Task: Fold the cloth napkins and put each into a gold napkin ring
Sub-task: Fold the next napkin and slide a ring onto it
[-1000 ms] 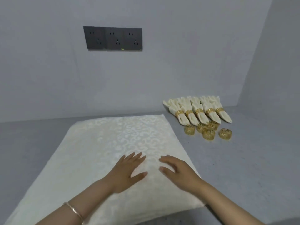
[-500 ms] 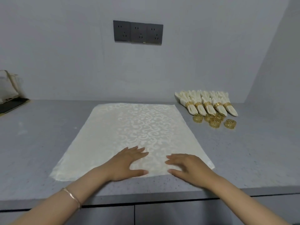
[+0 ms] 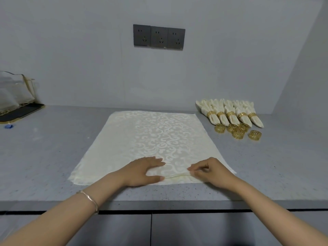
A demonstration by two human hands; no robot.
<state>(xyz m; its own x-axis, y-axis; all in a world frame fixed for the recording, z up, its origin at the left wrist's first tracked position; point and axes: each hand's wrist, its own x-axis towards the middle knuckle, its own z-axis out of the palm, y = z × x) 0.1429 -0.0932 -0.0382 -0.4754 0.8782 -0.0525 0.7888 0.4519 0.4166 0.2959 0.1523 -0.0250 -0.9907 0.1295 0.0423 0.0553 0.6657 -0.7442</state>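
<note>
A cream damask napkin (image 3: 150, 139) lies spread flat on the grey counter (image 3: 53, 148). My left hand (image 3: 142, 172) rests on its near edge with fingers straight and thumb against a small raised crease. My right hand (image 3: 209, 172) pinches that crease of cloth between thumb and fingers near the front edge. Several empty gold napkin rings (image 3: 237, 133) sit in a loose group at the right. Behind them lies a row of several folded napkins (image 3: 229, 112), each inside a gold ring.
A clear bag with gold trim (image 3: 12, 93) stands on a dark tray (image 3: 21, 111) at the far left. A small blue item (image 3: 8, 126) lies in front of it. Wall sockets (image 3: 158, 37) sit above the counter, and a wall closes the right side.
The view has tilted down and back, bringing the counter's front edge into sight. Both hands slid to the napkin's near edge; the right hand went from flat to pinching a crease.
</note>
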